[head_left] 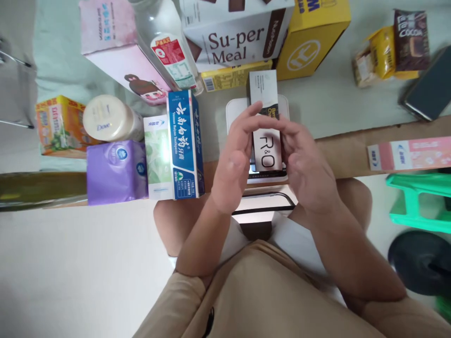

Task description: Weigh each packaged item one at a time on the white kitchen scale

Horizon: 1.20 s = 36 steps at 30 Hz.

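A narrow white, grey and black box marked R&O [268, 157] is on a white flat device [234, 109] with rounded corners and a dark strip along its near edge. My left hand [239, 155] curves around the box's left side, and my right hand [303, 159] around its right side. The fingers are stretched and bent inward, with fingertips meeting over the middle of the box and covering part of it. Narrow gaps show between both palms and the box. A blue toothpaste box [183, 141] stands left of my left hand.
On the left are a purple tissue pack [116, 173], a Dove jar [105, 117] and an orange box [63, 124]. Behind stand a clear bottle [169, 47], a Su-per Meal box [239, 37] and a yellow box [313, 40]. Snack packs [384, 51] and a phone [430, 87] lie right.
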{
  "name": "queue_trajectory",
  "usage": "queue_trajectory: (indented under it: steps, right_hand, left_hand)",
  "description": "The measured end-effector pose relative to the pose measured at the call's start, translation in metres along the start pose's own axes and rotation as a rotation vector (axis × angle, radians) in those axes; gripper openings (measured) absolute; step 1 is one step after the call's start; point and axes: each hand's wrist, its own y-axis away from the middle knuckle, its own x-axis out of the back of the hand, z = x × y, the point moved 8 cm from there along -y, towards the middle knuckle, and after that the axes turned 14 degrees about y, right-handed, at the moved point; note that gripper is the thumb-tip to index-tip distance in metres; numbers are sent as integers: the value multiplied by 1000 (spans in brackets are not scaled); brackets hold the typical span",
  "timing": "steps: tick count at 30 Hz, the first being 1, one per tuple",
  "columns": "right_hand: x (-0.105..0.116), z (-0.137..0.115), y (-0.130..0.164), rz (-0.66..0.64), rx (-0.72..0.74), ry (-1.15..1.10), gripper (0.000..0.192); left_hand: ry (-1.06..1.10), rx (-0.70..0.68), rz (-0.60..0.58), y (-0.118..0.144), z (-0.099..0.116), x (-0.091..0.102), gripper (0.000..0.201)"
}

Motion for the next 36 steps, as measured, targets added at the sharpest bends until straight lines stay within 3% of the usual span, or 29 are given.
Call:
queue_trajectory:
  steps: [4,9,13,16,20,23,30,33,36]
  right_hand:
    - [9,10,-5,17,-96,-138,50]
    - [55,47,6,381,-118,-116,49]
    - [69,79,17,552,-196,-144,47]
    - [60,85,13,515,-127,-114,49]
    - [45,90,8,420,-47,52,63]
    - [40,93,8,374,-25,89,68]
    - [47,73,15,433,-81,-131,46]
    - [48,62,19,438,-93,-202,37]
    - [46,50,21,423,-13,-182,30]
  left_hand:
    - [-52,37,135,5,1,14,62]
    - [-101,-81,360,13,17,37,49]
    - [-94,-194,390,12,20,48,28]
    - [-73,-269,342,10,24,49,9]
    - [-76,-367,265,12,43,35,19]
    - [-117,-405,282,26,53,24,19]
    - [-145,-309,374,71,30,22,12]
    - [-182,-240,435,78,24,21,14]
    - [-233,-268,470,74,29,19,12]
